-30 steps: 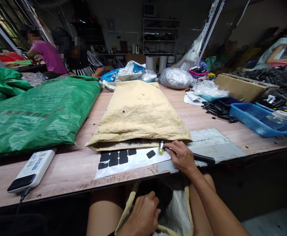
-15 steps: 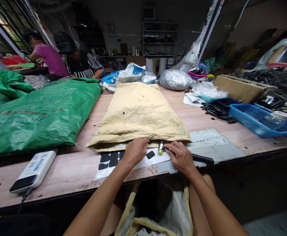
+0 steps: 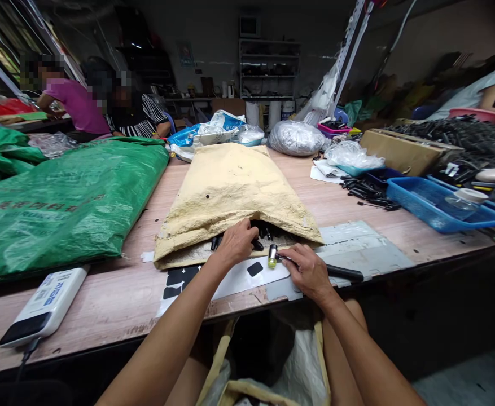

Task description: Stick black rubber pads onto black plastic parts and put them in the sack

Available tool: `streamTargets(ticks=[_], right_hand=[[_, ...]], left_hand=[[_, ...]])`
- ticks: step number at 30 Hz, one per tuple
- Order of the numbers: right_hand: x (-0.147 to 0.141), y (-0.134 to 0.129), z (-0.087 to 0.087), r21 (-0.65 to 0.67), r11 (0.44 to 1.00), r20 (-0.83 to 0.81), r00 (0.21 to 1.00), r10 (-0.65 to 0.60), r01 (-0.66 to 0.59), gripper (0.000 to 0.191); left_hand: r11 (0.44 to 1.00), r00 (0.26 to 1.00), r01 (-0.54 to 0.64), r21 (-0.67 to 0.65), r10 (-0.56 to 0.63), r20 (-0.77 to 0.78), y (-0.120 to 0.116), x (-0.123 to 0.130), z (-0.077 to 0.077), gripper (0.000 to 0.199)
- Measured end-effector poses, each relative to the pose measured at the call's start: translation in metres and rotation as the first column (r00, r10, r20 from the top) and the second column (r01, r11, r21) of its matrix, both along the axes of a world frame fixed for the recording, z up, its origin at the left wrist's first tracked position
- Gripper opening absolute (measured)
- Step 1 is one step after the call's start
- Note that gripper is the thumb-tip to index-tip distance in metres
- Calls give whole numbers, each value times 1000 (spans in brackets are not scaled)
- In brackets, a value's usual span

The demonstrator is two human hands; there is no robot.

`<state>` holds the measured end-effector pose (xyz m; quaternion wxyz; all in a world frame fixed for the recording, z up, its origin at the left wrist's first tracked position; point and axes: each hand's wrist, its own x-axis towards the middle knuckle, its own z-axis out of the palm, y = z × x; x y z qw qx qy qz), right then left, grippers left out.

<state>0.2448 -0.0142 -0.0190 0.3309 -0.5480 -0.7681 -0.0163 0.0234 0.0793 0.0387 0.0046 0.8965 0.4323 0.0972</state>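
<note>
The cream sack [image 3: 239, 183] lies flat on the bench [image 3: 115, 304], its long axis running away from the person and its gaping mouth facing them. The left hand [image 3: 237, 242] is at that mouth, beside black parts [image 3: 214, 242]; whether its fingers grip one, I cannot tell. Just right of it, the right hand's [image 3: 309, 270] fingers grip a hammer [image 3: 344, 273]. The handle points right, tilting slightly towards the bench edge; the head lies across it, lime face towards the person. Beneath is a white sheet [image 3: 236, 280] with black stickers [image 3: 255, 269]. To the left, a green sack [image 3: 73, 197] carries red Chinese characters, too creased to read surely. A white power bank [image 3: 46, 304] near it bears blue lettering, too blurred to read.
</note>
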Motion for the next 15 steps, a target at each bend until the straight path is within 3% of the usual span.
streamTargets(ticks=[3, 6, 15], right_hand=[[0, 0, 0, -6, 1000, -3, 1000, 4, -4, 24], [0, 0, 0, -3, 1000, -4, 1000, -2, 2, 23], [0, 0, -1, 15, 1000, -4, 1000, -6, 7, 22]], left_hand=[[996, 996, 89, 15, -89, 13, -5, 2, -2, 14], [994, 993, 114, 4, -114, 41, -10, 2, -5, 19], [997, 989, -12, -81, 24, 147, -28, -13, -11, 18]])
